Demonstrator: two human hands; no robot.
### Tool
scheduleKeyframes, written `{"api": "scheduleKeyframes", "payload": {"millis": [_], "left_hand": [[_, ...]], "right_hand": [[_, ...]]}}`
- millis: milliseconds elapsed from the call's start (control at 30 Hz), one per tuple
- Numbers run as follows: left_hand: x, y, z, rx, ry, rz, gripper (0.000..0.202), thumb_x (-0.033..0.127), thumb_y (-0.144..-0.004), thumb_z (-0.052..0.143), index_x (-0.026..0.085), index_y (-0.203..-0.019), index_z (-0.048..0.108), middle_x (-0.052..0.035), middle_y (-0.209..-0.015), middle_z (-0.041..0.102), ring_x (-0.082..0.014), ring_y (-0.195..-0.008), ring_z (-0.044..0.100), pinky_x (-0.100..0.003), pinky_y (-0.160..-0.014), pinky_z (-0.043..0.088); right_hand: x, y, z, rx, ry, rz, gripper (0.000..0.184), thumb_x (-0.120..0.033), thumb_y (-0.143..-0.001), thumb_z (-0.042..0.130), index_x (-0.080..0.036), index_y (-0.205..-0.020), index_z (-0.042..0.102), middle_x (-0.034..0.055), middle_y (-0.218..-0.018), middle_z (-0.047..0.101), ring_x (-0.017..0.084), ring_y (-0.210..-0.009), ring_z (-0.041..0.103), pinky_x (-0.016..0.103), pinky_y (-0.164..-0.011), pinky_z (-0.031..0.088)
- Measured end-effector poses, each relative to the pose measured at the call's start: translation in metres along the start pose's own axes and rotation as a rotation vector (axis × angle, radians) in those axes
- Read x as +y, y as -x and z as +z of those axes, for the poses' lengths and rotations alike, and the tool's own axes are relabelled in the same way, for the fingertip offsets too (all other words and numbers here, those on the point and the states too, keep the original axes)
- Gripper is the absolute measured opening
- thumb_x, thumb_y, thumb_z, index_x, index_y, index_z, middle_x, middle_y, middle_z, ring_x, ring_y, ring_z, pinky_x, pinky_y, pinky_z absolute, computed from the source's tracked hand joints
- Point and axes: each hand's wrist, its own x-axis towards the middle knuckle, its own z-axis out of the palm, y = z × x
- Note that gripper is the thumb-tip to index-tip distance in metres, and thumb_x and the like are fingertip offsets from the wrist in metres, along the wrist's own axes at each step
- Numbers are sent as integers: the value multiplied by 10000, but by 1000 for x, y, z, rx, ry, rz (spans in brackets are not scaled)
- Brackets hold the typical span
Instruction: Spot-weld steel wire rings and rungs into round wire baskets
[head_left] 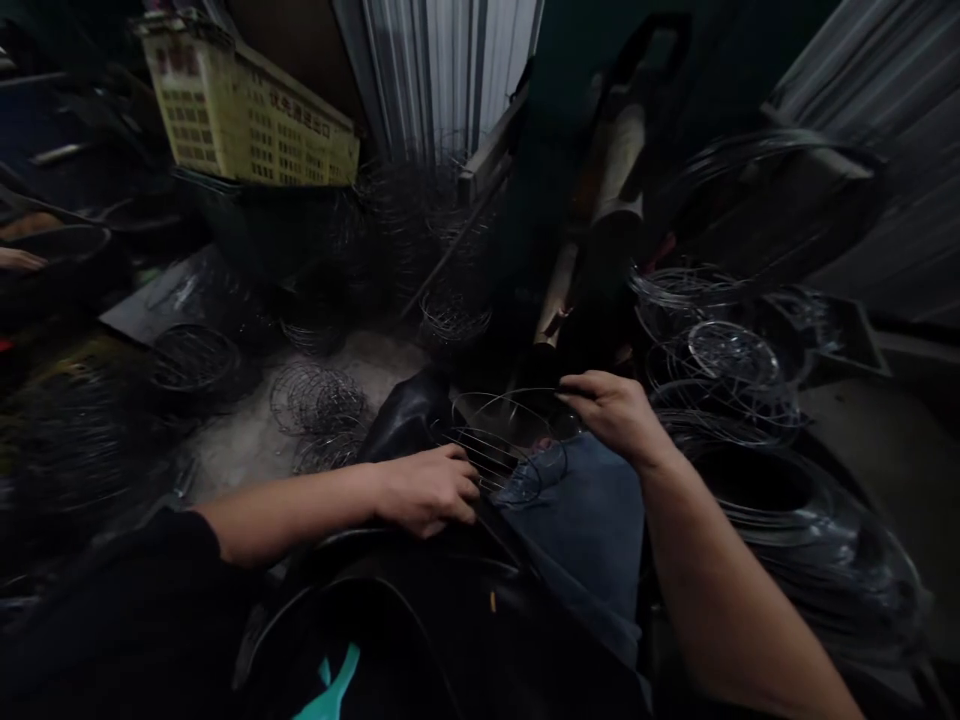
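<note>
Over my lap, my left hand [431,490] is closed around the side of a round frame of thin metal wire [491,468]. My right hand [607,405], a little higher and to the right, pinches a wire end that curves back toward that frame. The frame rests near my knee in blue jeans [577,530], with a black apron [450,600] spread below my left hand. The dim light hides exactly how the wire passes between my left fingers.
Wire coils [795,530] are heaped at my right, with round wire frames [731,355] on top. More wire frames [319,400] lie on the floor at left. A yellow crate [277,125] stands behind. Another person's hand [21,260] shows at the far left.
</note>
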Motion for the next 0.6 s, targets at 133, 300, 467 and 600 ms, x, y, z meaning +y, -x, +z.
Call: {"api": "scheduleKeyframes", "payload": {"millis": [133,300,467,600], "left_hand": [[-18,12,-4,518,139,-419,687,376,-743,692,185,-1369,485,-146,-1341,564,-285,-1215,530,-435,-1017,420],[-65,-10,15,393,178,-873,994,325,-618,803,160,-1474,326,-193,-1448,460,-352,-1313,457,-490,-1025,421],[-86,-19,12,323,238,-722,709,216,-612,776,170,-1289,570,-98,-1230,639,-258,-1111,625,-335,-934,497],[-94,-22,-16,493,114,-636,699,213,-636,750,174,-1308,560,-98,-1194,652,-253,-1050,648,-343,-890,522]], "right_hand": [[-27,-10,21,-47,137,-47,153,-220,-736,639,-226,-816,769,40,-803,713,185,-750,657,285,-704,494],[-46,-14,27,-89,524,9,156,-241,-747,630,-264,-782,780,49,-792,729,218,-752,646,297,-631,444],[-51,-27,7,-152,335,148,150,-306,-699,687,-278,-807,788,23,-763,749,206,-693,670,293,-640,475],[-59,-37,-27,-50,50,152,239,-389,-699,716,-250,-880,789,32,-853,762,229,-773,691,333,-746,506]]}}
